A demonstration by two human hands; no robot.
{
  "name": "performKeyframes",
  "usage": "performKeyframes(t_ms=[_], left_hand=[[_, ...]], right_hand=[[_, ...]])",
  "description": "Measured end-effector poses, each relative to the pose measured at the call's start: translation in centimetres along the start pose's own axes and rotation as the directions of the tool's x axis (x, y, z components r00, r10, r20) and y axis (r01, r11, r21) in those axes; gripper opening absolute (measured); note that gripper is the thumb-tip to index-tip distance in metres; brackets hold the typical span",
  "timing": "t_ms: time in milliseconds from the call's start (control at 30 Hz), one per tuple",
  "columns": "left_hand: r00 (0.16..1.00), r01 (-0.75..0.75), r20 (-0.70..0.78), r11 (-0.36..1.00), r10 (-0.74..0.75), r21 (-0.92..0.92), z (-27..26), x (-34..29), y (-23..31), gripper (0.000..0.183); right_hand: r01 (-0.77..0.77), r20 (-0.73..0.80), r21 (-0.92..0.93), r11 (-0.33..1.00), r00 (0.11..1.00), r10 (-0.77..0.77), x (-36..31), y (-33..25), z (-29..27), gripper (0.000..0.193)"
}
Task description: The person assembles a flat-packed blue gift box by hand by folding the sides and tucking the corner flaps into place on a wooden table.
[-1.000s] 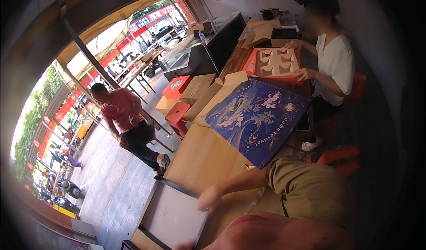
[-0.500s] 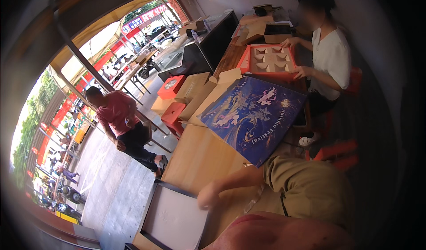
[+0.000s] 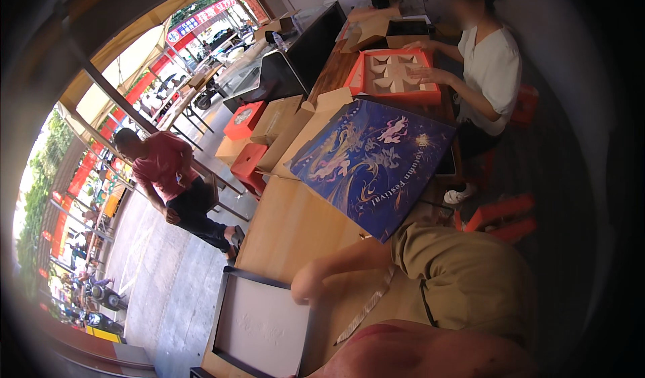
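Black-edged, the pale-lined box point(image 3: 262, 324) lies at seven o'clock, your right hand point(image 3: 307, 285) at its two o'clock edge, grip impossible to tell; your left hand is out of view.

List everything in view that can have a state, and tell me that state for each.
Shallow dark-edged tray: open side up, pale inside showing.
Blue panel: printed side up, partly over the carton.
Carton: flaps folded out.
Red divided box: open, pale compartments showing.
Small red box: appears closed.
Red stool: upright, unoccupied.
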State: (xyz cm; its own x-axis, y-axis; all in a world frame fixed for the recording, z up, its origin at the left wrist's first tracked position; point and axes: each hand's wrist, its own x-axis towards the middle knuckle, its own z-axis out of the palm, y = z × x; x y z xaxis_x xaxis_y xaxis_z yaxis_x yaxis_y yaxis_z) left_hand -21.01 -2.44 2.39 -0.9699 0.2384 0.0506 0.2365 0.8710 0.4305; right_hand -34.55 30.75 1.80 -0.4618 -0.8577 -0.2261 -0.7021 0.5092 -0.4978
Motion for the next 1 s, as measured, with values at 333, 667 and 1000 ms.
performKeyframes(t_ms=[333,667,1000], left_hand=[[1.000,0.026,-0.015,1.000,-0.026,0.004,-0.7,-2.4,-0.9,0.017],[0.998,0.021,-0.056,1.000,-0.021,-0.001,-1.0,-4.0,-1.3,0.016],[0.992,-0.075,-0.096,0.996,0.080,0.053,-0.8,-3.4,0.1,0.016]], right_hand=[[0.040,-0.029,-0.026,0.999,0.999,-0.041,0.0,0.1,-0.3,0.025],[0.006,0.007,0.003,1.000,1.000,-0.006,-0.4,0.3,-0.7,0.022],[-0.069,-0.017,0.018,0.997,0.997,0.069,-1.2,-0.8,-1.0,0.018]])
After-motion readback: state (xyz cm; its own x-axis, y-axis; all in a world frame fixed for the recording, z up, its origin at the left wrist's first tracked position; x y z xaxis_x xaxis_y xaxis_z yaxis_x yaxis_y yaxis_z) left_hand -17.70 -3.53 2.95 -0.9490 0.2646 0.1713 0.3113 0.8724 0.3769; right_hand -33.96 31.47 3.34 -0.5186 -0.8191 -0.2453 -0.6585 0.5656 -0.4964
